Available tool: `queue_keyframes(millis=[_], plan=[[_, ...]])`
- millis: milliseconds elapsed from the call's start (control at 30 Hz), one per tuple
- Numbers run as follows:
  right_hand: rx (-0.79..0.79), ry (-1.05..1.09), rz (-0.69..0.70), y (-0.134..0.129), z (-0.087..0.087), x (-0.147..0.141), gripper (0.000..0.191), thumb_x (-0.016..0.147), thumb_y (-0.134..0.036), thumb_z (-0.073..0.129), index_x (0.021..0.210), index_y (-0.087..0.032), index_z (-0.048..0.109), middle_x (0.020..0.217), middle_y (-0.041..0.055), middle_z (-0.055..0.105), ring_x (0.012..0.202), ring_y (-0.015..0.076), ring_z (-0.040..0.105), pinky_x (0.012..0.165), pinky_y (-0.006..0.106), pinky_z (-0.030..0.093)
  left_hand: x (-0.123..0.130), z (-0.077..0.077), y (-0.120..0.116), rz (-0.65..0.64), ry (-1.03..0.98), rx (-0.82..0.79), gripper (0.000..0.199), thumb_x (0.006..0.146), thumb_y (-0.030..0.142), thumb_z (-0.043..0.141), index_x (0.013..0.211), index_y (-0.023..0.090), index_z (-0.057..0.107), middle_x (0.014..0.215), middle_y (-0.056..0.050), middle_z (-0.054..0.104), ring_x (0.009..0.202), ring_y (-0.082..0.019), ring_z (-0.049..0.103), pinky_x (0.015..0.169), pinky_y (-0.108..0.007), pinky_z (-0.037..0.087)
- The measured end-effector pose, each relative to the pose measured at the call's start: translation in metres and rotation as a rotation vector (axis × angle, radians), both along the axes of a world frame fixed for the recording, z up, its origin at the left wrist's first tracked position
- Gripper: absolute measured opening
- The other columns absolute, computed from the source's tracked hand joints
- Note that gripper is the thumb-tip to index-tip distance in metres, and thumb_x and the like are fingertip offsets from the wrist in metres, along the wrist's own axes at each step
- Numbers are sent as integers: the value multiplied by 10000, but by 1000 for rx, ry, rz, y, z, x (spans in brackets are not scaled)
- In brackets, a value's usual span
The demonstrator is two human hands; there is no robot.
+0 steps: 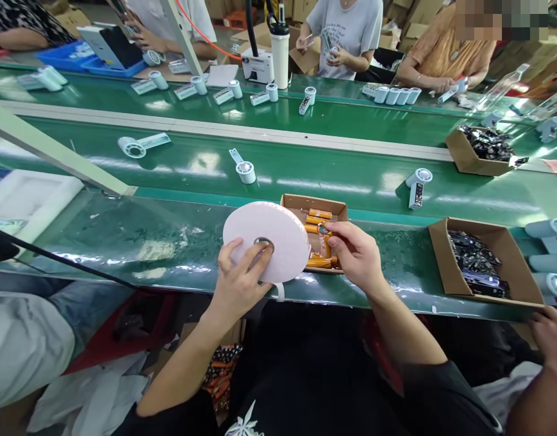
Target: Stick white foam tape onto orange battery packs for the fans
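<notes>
A large white roll of tape (278, 260) is tilted in front of me, its flat side facing me. My left hand (242, 272) grips it at the hub, with fingertips in the centre hole. A cardboard box (335, 209) holding orange cylindrical cells (319, 263) stands just behind and to the right of the roll, which hides part of it. Over the box's right side, my right hand (358, 251) pinches something small at the end of an orange cell; the fingers partly cover it. A short strip of white tape (280, 292) hangs below the roll.
On the green conveyor (183, 169) lie pale blue fan-like housings (246, 172). To the right stands a box of dark parts (528, 281). A slanted metal post (56, 148) and black cable (79, 261) are at left. People sit across and on both sides.
</notes>
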State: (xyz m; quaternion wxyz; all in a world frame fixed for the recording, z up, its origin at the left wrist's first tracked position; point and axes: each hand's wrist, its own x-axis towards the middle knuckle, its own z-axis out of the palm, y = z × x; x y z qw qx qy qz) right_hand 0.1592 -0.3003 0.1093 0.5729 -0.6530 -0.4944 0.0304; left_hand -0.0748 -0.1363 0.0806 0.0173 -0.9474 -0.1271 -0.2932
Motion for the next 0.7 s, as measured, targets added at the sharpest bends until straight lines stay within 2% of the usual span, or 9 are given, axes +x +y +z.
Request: queue_keyframes(millis=[100,200,333,433,500,567,633,700], plan=[[107,-146,-93,-4,1,-12,208,1004,-245,667,1180,-271,776,1090,66,805,986,212,772,864,360,658,2,0,-3,24,0,2,613,780,191,792,1374,169,646,1286,-124,718,1368,-410,362,1156,-549,385],[119,-138,-173,-5,-10,-31,223,990,-215,668,1165,-282,790,1073,64,809,957,216,780,830,355,671,6,1,-8,56,-11,12,598,796,206,786,1377,177,647,1285,-123,717,1352,-415,359,1128,-555,409],[29,145,-116,-8,-33,-49,285,945,-296,743,1228,-310,775,1186,56,797,1035,254,781,937,412,671,7,2,-14,109,5,27,593,840,214,762,1416,193,623,1279,-128,712,1302,-397,391,1116,-580,405],[-23,436,-24,-6,-40,-46,427,864,-342,837,1278,-300,743,1141,41,809,979,260,795,939,444,678,5,3,-20,168,1,48,597,882,294,752,1459,257,601,1252,-118,713,1265,-389,408,1159,-657,298],[56,585,-44,-1,-39,-45,441,827,-341,867,1243,-282,734,1054,29,818,923,253,799,908,447,684,7,2,-27,202,-13,56,589,903,360,744,1468,286,593,1234,-115,713,1257,-391,410,1169,-688,219],[238,692,-137,8,-37,-49,468,822,-339,868,1252,-290,689,1054,26,814,949,247,794,921,447,674,13,1,-37,219,-16,60,598,919,409,738,1479,270,581,1218,-122,715,1235,-387,427,1163,-681,195],[404,769,-247,17,-38,-57,538,863,-368,830,1344,-325,594,1157,41,795,1058,249,777,981,461,646,20,0,-50,234,-23,72,613,930,434,734,1482,221,575,1180,-138,721,1185,-375,458,1136,-650,236],[452,827,-317,23,-42,-63,613,916,-438,763,1451,-355,474,1295,73,747,1169,260,746,1028,488,620,27,-3,-68,249,-42,71,630,925,462,743,1455,157,592,1120,-160,721,1124,-367,480,1075,-610,311]])
